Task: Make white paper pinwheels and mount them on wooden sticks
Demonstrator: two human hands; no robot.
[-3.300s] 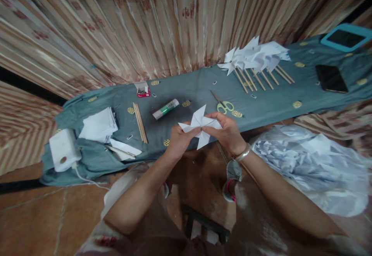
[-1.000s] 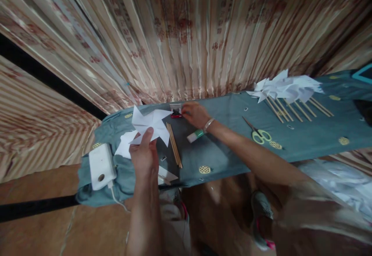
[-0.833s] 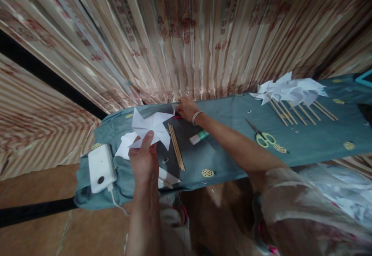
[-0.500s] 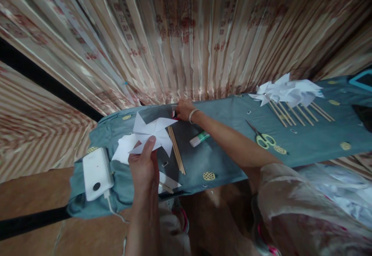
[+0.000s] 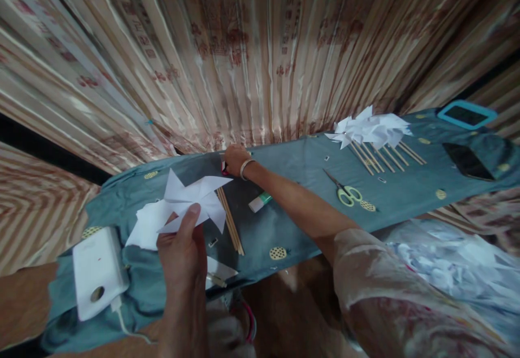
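My left hand (image 5: 182,247) is closed on a white paper pinwheel (image 5: 199,198), thumb on top near its centre and fingers underneath. At the far edge of the cloth, my right hand (image 5: 236,160) reaches down with curled fingers at a small red and dark item (image 5: 224,168). Its fingertips are mostly hidden, so what they pinch is not clear. Between the hands lie several thin wooden sticks (image 5: 231,222) side by side. A glue stick (image 5: 260,202) rests under my right forearm. White paper sheets (image 5: 146,225) lie behind the held pinwheel.
Green-handled scissors (image 5: 347,194) lie right of my forearm. Farther right are several finished pinwheels on sticks (image 5: 376,130), a dark phone (image 5: 467,161) and a blue-framed device (image 5: 467,114). A white power bank (image 5: 97,274) with a cable sits at the left end. A curtain (image 5: 260,65) hangs behind.
The view has turned to the right, so everything sits farther left in the picture. My left hand still holds the pinwheel, and my right hand stays at the small red and dark item.
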